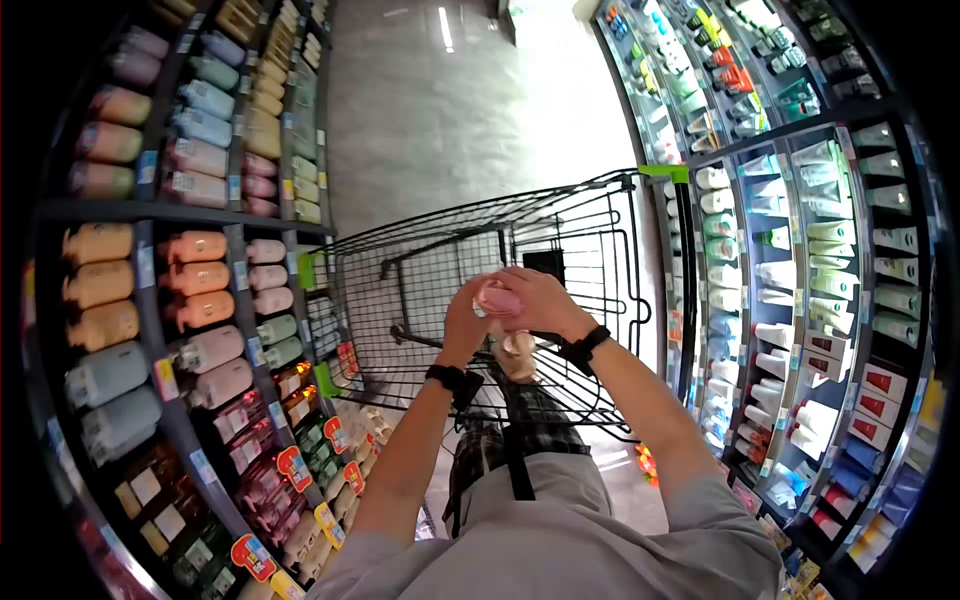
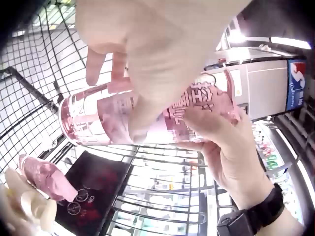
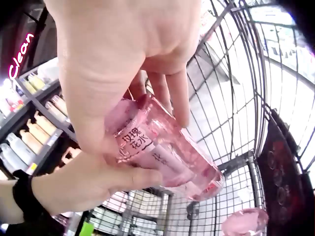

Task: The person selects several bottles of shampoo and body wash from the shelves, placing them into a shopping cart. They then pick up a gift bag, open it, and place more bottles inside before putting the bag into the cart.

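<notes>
Both hands hold a clear pink bottle with a printed label over the shopping cart. In the left wrist view the bottle lies across the picture, the left hand gripping its middle from above. At one end, the right hand has its thumb and fingers around the bottle. The right wrist view shows the same bottle tilted, between the right hand and the left hand's thumb. Below, a second pink bottle and cream-coloured items sit in the cart.
Shelves of pump bottles line the left side, and shelves of tubes line the right. A dark panel is fixed to the cart's wire mesh. Grey floor stretches ahead of the cart.
</notes>
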The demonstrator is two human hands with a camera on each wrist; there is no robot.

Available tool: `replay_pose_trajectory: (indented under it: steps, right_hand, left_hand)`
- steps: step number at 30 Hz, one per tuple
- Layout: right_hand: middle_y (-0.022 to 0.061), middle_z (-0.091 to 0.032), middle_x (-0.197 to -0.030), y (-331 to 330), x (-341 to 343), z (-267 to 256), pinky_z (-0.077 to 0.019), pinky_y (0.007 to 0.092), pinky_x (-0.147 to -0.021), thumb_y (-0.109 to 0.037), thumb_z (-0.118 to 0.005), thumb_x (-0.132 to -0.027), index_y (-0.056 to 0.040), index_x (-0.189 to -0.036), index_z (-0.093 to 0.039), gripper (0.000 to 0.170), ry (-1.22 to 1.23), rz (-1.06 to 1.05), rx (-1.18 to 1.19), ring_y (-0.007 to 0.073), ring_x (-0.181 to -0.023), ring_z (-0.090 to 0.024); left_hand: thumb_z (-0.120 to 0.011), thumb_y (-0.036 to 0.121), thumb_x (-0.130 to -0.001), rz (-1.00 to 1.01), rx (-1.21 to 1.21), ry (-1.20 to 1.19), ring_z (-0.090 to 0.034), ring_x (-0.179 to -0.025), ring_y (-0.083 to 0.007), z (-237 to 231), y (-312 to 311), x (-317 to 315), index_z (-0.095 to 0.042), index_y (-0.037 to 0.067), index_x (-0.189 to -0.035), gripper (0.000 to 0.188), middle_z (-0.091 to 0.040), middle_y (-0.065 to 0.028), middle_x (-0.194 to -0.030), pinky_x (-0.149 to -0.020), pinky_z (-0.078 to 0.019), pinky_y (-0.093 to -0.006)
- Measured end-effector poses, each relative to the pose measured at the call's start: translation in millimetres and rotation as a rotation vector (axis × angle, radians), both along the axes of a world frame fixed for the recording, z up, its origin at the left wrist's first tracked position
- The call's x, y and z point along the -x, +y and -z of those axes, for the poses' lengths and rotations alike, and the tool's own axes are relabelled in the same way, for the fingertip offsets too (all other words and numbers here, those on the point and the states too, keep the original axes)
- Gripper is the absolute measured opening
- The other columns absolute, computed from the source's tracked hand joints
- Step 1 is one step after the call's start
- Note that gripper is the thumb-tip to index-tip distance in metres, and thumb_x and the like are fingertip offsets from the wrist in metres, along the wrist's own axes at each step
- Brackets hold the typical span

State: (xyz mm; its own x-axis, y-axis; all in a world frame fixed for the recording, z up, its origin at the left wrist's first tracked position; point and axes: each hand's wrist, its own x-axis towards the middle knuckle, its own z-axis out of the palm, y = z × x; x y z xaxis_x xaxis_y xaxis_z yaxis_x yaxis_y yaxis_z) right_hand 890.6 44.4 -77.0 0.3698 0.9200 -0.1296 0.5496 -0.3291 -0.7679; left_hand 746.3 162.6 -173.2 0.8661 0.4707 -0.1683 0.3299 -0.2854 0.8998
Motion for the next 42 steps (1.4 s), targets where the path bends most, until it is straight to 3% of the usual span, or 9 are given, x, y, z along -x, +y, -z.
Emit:
replay_pose_trajectory:
  steps: [4, 7, 15, 20, 32, 35, 38, 39, 42]
  right_hand:
    - [0.0099, -0.064, -0.113, -2.6, -11.8, 91.7, -0.0556, 0.0380, -0.085, -0.019, -0.079, -0.065, -0.0070, -0.115, -0.062, 0.055, -0.103, -0.011, -0.015, 0.0305, -0.099, -0.065]
    - [0.0116, -0.064, -0.117, -8.1, -16.6, 144.5, -0.0551, 0.0380, -0.087, -0.022, -0.082, -0.062, -0.0068, -0.117, -0.060, 0.062, -0.011, -0.020, 0.111, 0.0321, -0.101, -0.065]
    - [0.0150, -0.061, -0.118, -10.4, -20.0, 204.1, -0.0539, 0.0414, -0.086, -0.018, -0.082, -0.062, -0.0032, -0.118, -0.056, 0.064, 0.156, 0.012, 0.133, 0.0369, -0.102, -0.063]
    - [0.0158, -0.059, -0.127, -16.4, -15.1, 205.0, -0.0523, 0.0399, -0.093, -0.018, -0.082, -0.065, -0.0044, -0.129, -0.052, 0.072, 0.208, 0.006, 0.201, 0.0364, -0.113, -0.060]
    - [0.0181, -0.063, -0.120, -15.7, -25.5, 204.5, -0.0533, 0.0358, -0.089, -0.011, -0.081, -0.072, -0.0028, -0.137, -0.046, 0.075, 0.483, 0.024, 0.416, 0.0322, -0.106, -0.064]
    - [0.0170, -0.065, -0.119, -17.6, -19.4, 205.7, -0.0530, 0.0344, -0.091, -0.012, -0.081, -0.075, -0.0003, -0.140, -0.043, 0.076, 0.452, 0.036, 0.400, 0.0296, -0.107, -0.064]
    - [0.0155, -0.066, -0.118, -23.0, -17.3, 202.1, -0.0526, 0.0325, -0.092, -0.014, -0.080, -0.079, 0.0021, -0.145, -0.037, 0.080, 0.464, 0.053, 0.379, 0.0262, -0.107, -0.064]
    - [0.0160, -0.066, -0.119, -30.8, -16.6, 218.1, -0.0521, 0.0319, -0.092, -0.012, -0.078, -0.080, 0.0013, -0.146, -0.038, 0.079, 0.551, 0.107, 0.280, 0.0258, -0.105, -0.065]
    - [0.0180, -0.065, -0.125, -12.8, -23.2, 139.4, -0.0506, 0.0312, -0.091, -0.001, -0.062, -0.083, -0.0003, -0.143, -0.044, 0.063, 0.542, 0.324, 0.291, 0.0245, -0.105, -0.064]
  left_hand:
    - [-0.073, -0.005, -0.080, -0.070, 0.067, 0.039, -0.062, -0.115, -0.0263, 60.1, -10.8, -11.3, -0.051, 0.001, -0.135, 0.060, -0.061, -0.0137, -0.128, -0.094, -0.0512, -0.0328]
    - [-0.048, -0.011, -0.088, -0.108, 0.343, 0.273, -0.061, -0.118, -0.0256, 86.8, -11.5, -12.0, -0.048, 0.003, -0.141, 0.054, -0.059, -0.0152, -0.133, -0.097, -0.0495, -0.0335]
    - [-0.040, -0.011, -0.085, -0.145, 0.445, 0.279, -0.059, -0.122, -0.0256, 120.2, -9.7, -11.1, -0.050, 0.005, -0.138, 0.056, -0.059, -0.0142, -0.133, -0.100, -0.0473, -0.0346]
    - [-0.041, -0.011, -0.084, -0.063, 0.439, 0.365, -0.059, -0.122, -0.0255, 143.2, -15.5, 1.2, -0.047, 0.007, -0.141, 0.061, -0.057, -0.0145, -0.135, -0.101, -0.0472, -0.0338]
    - [-0.057, 0.005, -0.087, 0.028, 0.371, 0.442, -0.056, -0.126, -0.0294, 146.2, -26.7, -1.1, -0.042, 0.009, -0.146, 0.061, -0.055, -0.0160, -0.139, -0.103, -0.0454, -0.0346]
    - [-0.062, 0.010, -0.085, -0.047, 0.573, 0.321, -0.054, -0.127, -0.0290, 116.4, -29.8, -6.2, -0.040, 0.006, -0.147, 0.065, -0.054, -0.0194, -0.139, -0.103, -0.0447, -0.0337]
    - [-0.065, 0.016, -0.085, 0.073, 0.431, 0.371, -0.056, -0.124, -0.0288, 97.8, -27.7, -3.9, -0.039, 0.004, -0.147, 0.069, -0.056, -0.0217, -0.136, -0.101, -0.0454, -0.0344]
    - [-0.060, 0.017, -0.090, 0.117, 0.429, 0.419, -0.059, -0.120, -0.0311, 70.2, -19.4, -10.1, -0.045, 0.004, -0.143, 0.057, -0.060, -0.0203, -0.131, -0.100, -0.0464, -0.0367]
    - [-0.051, 0.015, -0.095, 0.102, 0.288, 0.514, -0.061, -0.116, -0.0334, 59.2, -14.8, 14.4, -0.052, 0.004, -0.138, 0.044, -0.063, -0.0191, -0.127, -0.098, -0.0476, -0.0389]
